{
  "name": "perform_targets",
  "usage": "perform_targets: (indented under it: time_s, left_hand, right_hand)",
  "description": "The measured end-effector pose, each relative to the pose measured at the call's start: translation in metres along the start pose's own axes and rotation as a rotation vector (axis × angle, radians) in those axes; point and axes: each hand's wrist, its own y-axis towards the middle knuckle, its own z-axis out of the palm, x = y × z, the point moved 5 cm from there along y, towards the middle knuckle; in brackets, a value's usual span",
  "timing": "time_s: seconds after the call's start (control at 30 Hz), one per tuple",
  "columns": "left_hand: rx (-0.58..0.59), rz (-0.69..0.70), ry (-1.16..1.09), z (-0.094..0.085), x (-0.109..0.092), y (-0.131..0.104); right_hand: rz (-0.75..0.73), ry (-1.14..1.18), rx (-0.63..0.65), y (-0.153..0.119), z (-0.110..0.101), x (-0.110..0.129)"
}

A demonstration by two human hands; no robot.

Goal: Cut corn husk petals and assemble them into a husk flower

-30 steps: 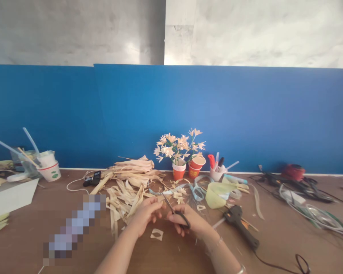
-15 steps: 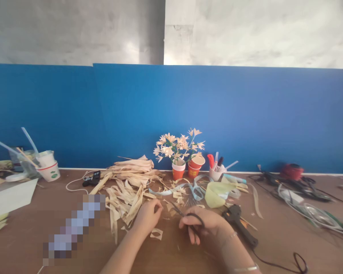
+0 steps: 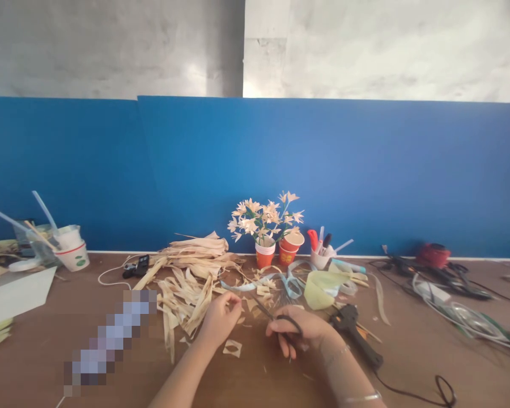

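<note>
My right hand point(image 3: 300, 331) has its fingers through the handles of dark scissors point(image 3: 263, 309), whose blades point up and left toward my left hand. My left hand point(image 3: 221, 318) is closed in a pinch beside a pile of dry husks point(image 3: 189, 300); anything between its fingertips is too small to make out. Below it a husk scrap with a round hole point(image 3: 232, 348) lies on the brown table point(image 3: 246, 385). Small cut pieces point(image 3: 263, 292) are scattered beyond the hands.
Pale flowers point(image 3: 266, 218) stand in paper cups point(image 3: 265, 255) at the back. A black glue gun point(image 3: 357, 334) lies right of my right hand, with yellow-green material point(image 3: 320, 289) behind. Cables point(image 3: 471, 320) are at the right, a white cup point(image 3: 73, 256) at the left.
My left hand has moved very slightly. The scissors have turned a little in my right hand, and the blades look closer together.
</note>
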Motion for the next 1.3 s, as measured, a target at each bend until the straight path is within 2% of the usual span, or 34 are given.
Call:
perform_targets:
  time_s: [0.13, 0.3, 0.47, 0.63, 0.7, 0.87, 1.07, 1.3]
  left_hand:
    - [0.037, -0.016, -0.224, 0.009, 0.003, 0.003]
    - [0.05, -0.025, -0.266, 0.014, 0.01, 0.006]
    - [0.064, -0.038, -0.29, 0.018, 0.015, 0.007]
    - [0.023, -0.222, -0.454, 0.026, 0.022, 0.007]
    - [0.011, -0.271, -0.52, 0.025, 0.02, 0.006]
    - [0.045, -0.272, -0.531, 0.019, 0.014, 0.003]
    - [-0.07, -0.303, -0.743, 0.009, 0.016, 0.003]
    - [-0.091, -0.294, -0.901, 0.01, 0.008, 0.0]
  right_hand:
    - [0.01, -0.016, 0.047, 0.004, 0.003, -0.004]
    - [0.017, -0.044, 0.067, 0.007, 0.007, -0.005]
    - [0.02, -0.068, 0.025, 0.007, 0.01, 0.001]
    - [-0.012, -0.065, 0.001, 0.007, 0.012, 0.006]
    - [-0.026, -0.067, -0.009, 0.008, 0.011, 0.005]
    - [-0.052, -0.073, -0.026, 0.012, 0.01, 0.001]
    - [-0.057, -0.118, -0.019, 0.017, 0.01, 0.0]
    - [-0.164, -0.059, -0.095, 0.027, 0.031, 0.01]
